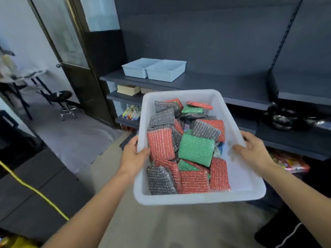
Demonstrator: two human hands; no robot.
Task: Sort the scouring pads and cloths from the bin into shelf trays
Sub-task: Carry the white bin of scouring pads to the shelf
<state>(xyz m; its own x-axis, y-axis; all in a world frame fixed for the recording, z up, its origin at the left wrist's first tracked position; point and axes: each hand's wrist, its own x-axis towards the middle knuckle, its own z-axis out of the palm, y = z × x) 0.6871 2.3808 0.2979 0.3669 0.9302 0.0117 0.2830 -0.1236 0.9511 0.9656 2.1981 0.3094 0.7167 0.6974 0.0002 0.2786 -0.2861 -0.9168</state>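
I hold a white plastic bin (200, 198) in the air in front of a dark shelf unit. My left hand (133, 153) grips its left rim and my right hand (254, 149) grips its right rim. The bin is full of sparkly scouring pads: red ones (161, 146), a green one (196, 149) in the middle and grey ones (160, 181). A bit of blue cloth (219, 149) shows under the pads near the right wall. Two pale blue trays, left (137, 68) and right (165, 71), sit side by side on the shelf (223, 85) beyond the bin, both looking bare inside.
Lower shelves hold boxes (128, 90), coloured clips (131, 112) and dark metal items (284, 120). Bright packets (290, 161) lie at the bottom right. A glass door (71, 51), a black stool (62, 99) and a yellow cord (35, 190) are to the left.
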